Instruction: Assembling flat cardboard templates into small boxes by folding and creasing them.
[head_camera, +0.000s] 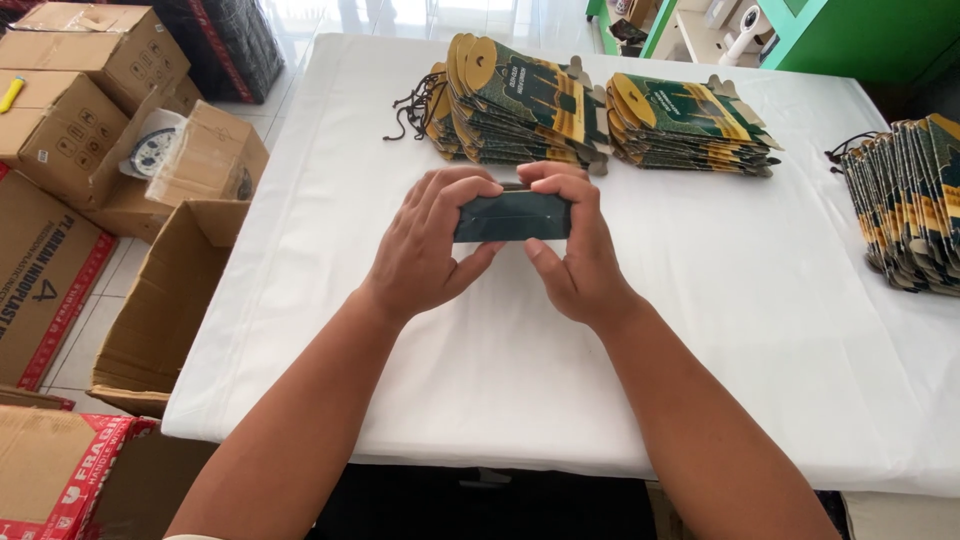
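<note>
Left hand (425, 245) and right hand (575, 250) together clasped a small dark green folded box (512, 216) between fingers and thumbs above the white-covered table (480, 380), with two stacks of flat green-and-gold cartons (520, 100) just beyond the grip.

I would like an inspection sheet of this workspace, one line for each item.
Surface: table under a white cloth, mostly bare near the person.
Job's things: small dark green folded carton, held above the cloth.
Clutter: three stacks of flat green and gold cartons, middle, right of it, far right edge.
Grips: left hand and right hand both closed on the carton's ends.
Cables: nothing seen; only dark cords on the middle stack.
Surroundings: cardboard boxes on the floor, left side; green cabinet behind.
</note>
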